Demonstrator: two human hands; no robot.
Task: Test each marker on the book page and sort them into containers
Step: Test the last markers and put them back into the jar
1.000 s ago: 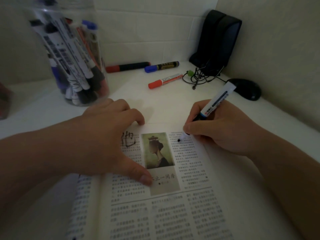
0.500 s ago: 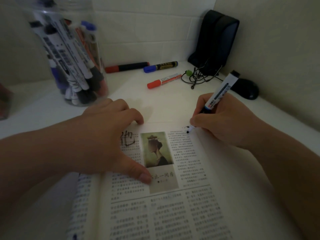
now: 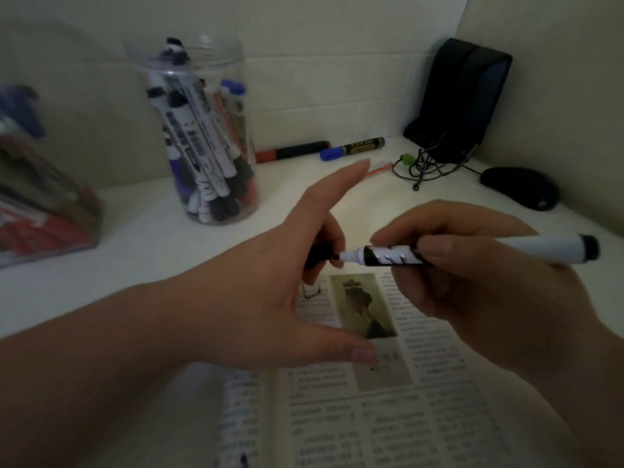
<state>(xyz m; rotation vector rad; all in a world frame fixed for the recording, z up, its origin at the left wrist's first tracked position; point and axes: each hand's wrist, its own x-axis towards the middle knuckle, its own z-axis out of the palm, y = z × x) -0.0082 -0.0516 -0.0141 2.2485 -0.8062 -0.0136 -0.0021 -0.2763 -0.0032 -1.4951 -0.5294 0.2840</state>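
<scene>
**Q:** Which step is shown?
**A:** Recapping, apparently. Right of the clear plastic marker jar (image 3: pixel 209 136), the left hand (image 3: pixel 270 298) pinches a small black cap (image 3: pixel 319 255). The white-barrelled marker (image 3: pixel 381 256), gripped by the right hand (image 3: pixel 472 292), points at it above the open printed book (image 3: pixel 371 417).
**Q:** Next?
**A:** Probably align, press home, sort.

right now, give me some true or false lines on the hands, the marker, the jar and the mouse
The right hand holds a marker with its tip uncapped. True.
The marker's tip touches the book. False: it is held in the air above the book, pointing at the cap.
The left hand grips a black cap. True.
The clear jar is empty. False: it holds many markers.
The mouse lies left of the jar. False: it lies far to its right.
</scene>
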